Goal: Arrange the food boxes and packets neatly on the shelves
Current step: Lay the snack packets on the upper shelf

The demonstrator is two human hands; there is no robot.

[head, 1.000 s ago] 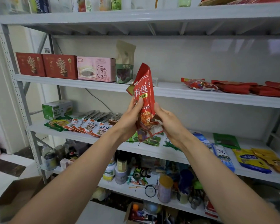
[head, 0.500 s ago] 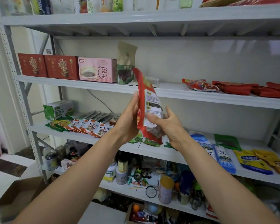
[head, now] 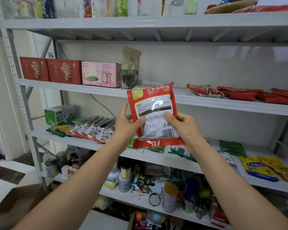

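A red spice packet (head: 154, 105) with a white label and barcode is held upright in front of the grey metal shelves (head: 223, 103), its back facing me. My left hand (head: 126, 123) pinches its left edge with the thumb on the label. My right hand (head: 184, 127) grips its right side, thumb on the front. On the upper shelf stand two dark red boxes (head: 50, 70), a pink box (head: 100, 74) and a brown-green pouch (head: 130, 68); red packets (head: 239, 94) lie flat at the right.
The shelf behind the packet holds a green box (head: 59, 113), a fanned row of small sachets (head: 90, 131), green packets and blue and yellow packets (head: 259, 168). Bottles and cans crowd the lower shelf (head: 140, 185). A cardboard box (head: 13, 206) sits on the floor at left.
The packet has been turned from edge-on with its front showing to flat with its back label facing me. Both hands shifted their hold to its sides.
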